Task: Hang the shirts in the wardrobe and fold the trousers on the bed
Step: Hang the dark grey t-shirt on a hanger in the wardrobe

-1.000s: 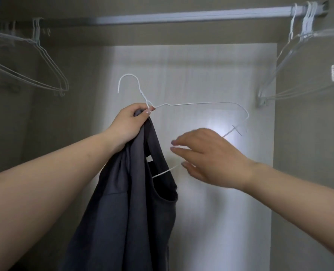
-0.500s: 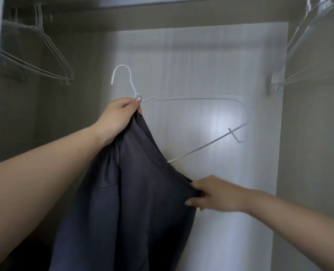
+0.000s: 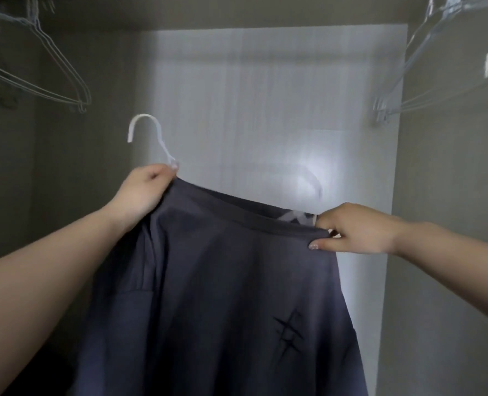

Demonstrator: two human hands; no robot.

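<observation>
My left hand (image 3: 141, 190) grips the white wire hanger (image 3: 163, 147) and dark grey shirt (image 3: 223, 295), my right hand's (image 3: 354, 230) fingers (image 3: 318, 244) pinching its collar inside the wardrobe (image 3: 265, 95).

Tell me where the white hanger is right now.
Head view, centre-left: the hanger is inside the shirt, its neck gripped by the left hand, hook free below the left hangers.

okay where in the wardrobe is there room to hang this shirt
Free: the middle stretch between the left hangers and the right hangers, in front of the pale back panel. Both upper corners are crowded with hangers.
</observation>
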